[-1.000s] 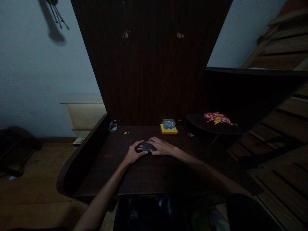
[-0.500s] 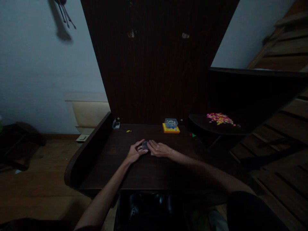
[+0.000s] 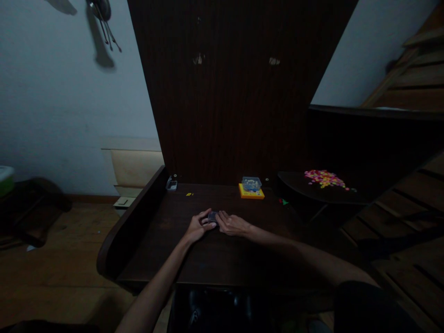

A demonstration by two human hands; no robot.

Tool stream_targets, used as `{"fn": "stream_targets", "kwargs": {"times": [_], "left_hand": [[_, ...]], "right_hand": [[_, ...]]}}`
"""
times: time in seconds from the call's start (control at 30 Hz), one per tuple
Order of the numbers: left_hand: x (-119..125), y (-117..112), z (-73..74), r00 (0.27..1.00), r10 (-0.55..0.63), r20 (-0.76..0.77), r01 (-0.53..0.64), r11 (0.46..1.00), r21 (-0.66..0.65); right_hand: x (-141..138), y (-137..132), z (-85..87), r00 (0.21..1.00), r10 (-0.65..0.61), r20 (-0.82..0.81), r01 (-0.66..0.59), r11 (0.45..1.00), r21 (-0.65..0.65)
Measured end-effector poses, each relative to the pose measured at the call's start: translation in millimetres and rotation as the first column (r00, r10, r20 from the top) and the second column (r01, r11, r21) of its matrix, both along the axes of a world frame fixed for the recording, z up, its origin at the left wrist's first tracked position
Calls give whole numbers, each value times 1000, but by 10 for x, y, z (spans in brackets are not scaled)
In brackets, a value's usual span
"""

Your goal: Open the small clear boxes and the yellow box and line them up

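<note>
Midway across a dark brown wooden desk (image 3: 152, 252), a small, flat, dark rectangular case (image 3: 212, 216) is held between two bare hands: the left hand (image 3: 198, 227), thumb and fingers curved part-open, grips its left end; the right hand (image 3: 233, 225), fingers bent and close together, pinches its right end. Farther right, a clear plastic box (image 3: 251, 183) rests on a flat yellow box (image 3: 251, 195).

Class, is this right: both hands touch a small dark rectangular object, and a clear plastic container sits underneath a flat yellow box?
Not quite: the head view shows the clear plastic container atop the flat yellow box. The left hand and right hand do touch the small dark rectangular object.
</note>
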State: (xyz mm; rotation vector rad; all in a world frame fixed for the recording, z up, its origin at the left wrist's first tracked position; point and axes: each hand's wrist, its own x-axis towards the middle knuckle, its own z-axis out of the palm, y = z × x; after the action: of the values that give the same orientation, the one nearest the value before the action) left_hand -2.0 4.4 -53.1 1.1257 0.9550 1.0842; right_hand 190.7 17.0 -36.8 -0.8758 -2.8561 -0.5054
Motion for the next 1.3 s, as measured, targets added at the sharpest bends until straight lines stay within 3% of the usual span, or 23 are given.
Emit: {"fn": "stream_targets", "kwargs": {"times": [0.17, 0.4, 0.7, 1.0, 1.3], "left_hand": [[5, 18, -3, 1000, 20, 16, -20, 1000, -18], [7, 23, -30, 999, -23, 24, 25, 998, -63], [21, 50, -70, 999, -7, 31, 8, 999, -37], [-9, 56, -72, 999, -30, 35, 30, 1000, 4], [-20, 92, -124, 995, -44, 91, 40, 998, 46]], "right_hand": [[-29, -19, 106, 985, -11, 174, 6, 1000, 27], [-56, -40, 243, 972, -62, 226, 75, 996, -50], [-218, -111, 425, 932, -40, 360, 60, 997, -44], [-270, -93, 453, 947, -35, 318, 74, 991, -114], [-319, -74, 442, 941, -9, 338, 47, 993, -104]]}}
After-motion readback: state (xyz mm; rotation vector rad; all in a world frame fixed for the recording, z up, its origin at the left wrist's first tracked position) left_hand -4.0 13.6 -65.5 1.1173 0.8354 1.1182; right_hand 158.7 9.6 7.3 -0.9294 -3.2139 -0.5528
